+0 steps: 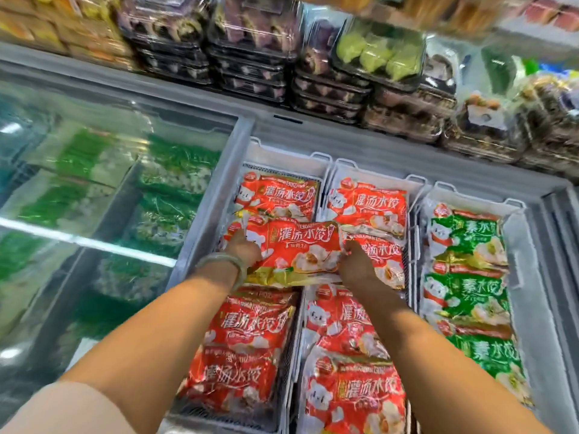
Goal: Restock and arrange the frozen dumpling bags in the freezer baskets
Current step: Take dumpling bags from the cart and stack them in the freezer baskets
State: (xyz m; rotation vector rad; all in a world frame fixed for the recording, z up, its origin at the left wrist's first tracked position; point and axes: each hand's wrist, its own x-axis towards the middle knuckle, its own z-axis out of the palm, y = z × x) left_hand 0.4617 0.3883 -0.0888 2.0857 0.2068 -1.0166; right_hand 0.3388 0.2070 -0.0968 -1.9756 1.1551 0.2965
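Dumpling bag (297,245) pinched at 9 and 3 o'clock by left grip (247,250), right grip (355,260); best laid flat, squared in basket (288,159).

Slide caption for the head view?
Restocking: left hand and right hand hold a red dumpling bag over the freezer baskets; green bags fill the rightmost basket.

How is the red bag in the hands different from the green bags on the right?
The red dumpling bag is red; the green dumpling bags are green. The left hand and right hand grip the red one, tilted on other red bags; the green ones lie untouched in a row in their basket. Both show a white cartoon animal and dumplings.
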